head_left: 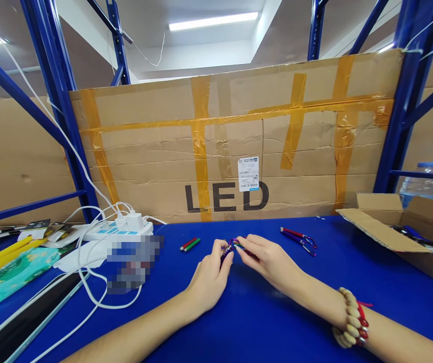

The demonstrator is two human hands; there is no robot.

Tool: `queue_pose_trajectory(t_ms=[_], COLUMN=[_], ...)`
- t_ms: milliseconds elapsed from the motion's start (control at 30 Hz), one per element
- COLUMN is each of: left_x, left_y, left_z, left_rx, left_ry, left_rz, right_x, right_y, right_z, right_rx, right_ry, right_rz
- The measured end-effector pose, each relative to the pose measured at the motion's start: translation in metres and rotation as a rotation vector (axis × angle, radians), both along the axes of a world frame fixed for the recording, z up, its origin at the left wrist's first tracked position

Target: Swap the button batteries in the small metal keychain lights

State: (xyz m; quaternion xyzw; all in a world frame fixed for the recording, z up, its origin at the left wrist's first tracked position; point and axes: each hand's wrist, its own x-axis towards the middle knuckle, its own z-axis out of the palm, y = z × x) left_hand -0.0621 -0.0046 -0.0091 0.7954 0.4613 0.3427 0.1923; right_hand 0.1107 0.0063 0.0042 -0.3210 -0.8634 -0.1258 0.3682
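Over the blue table (261,322), my left hand (210,275) and my right hand (267,259) meet, fingers pinched together on a small keychain piece with a purple clip (234,244). Most of that piece is hidden by my fingers. A red and a green pen-like stick (189,244) lie side by side just left of my hands. A red and a purple stick with carabiner clips (299,238) lie to the right of my right hand. A beaded bracelet (350,317) is on my right wrist.
A large taped cardboard sheet marked LED (231,146) stands at the back between blue rack posts. A white power strip (120,229) with cables sits at the left, beside yellow and green packets (8,272). An open cardboard box (413,232) and a water bottle (422,184) are at the right.
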Motion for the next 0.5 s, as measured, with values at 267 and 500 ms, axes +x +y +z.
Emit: queue_pose_trajectory(t_ms=[267, 500], left_x=[-0.001, -0.001], left_y=[0.006, 0.011], left_z=[-0.004, -0.010], left_rx=[0.115, 0.147], left_ry=[0.023, -0.070], left_rz=[0.020, -0.122], right_x=[0.002, -0.003], right_y=[0.006, 0.002], right_z=[-0.009, -0.011], right_rx=[-0.239, -0.304], right_ry=[0.058, 0.011], right_rz=[0.112, 0.115])
